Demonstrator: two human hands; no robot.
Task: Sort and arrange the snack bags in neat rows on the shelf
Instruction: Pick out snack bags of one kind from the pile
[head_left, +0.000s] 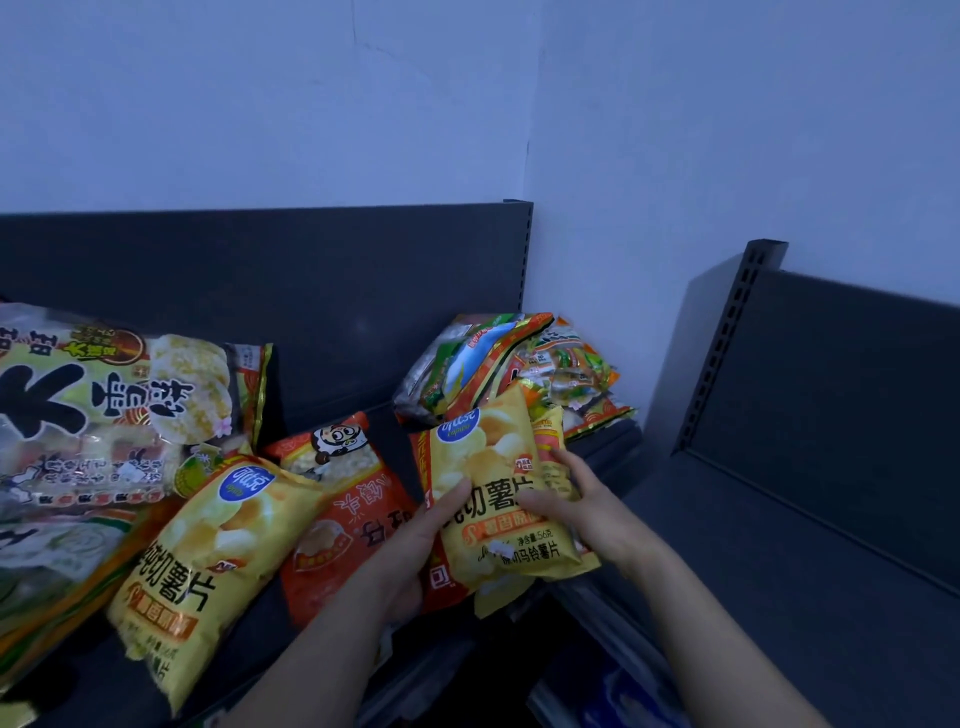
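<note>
Both hands hold a small stack of yellow chip bags above the front of the dark shelf. My left hand grips the stack's left edge, thumb on the front. My right hand grips its right side, fingers curled over the bags. A second yellow chip bag lies tilted on the shelf at the left. An orange-red snack bag lies between them, partly under my left hand. A large rice cracker bag leans at the far left.
A heap of green and orange snack bags sits in the shelf's right back corner. A second dark shelf unit stands to the right, at an angle. A blue-white wall rises behind both. More bags lie at the lower left edge.
</note>
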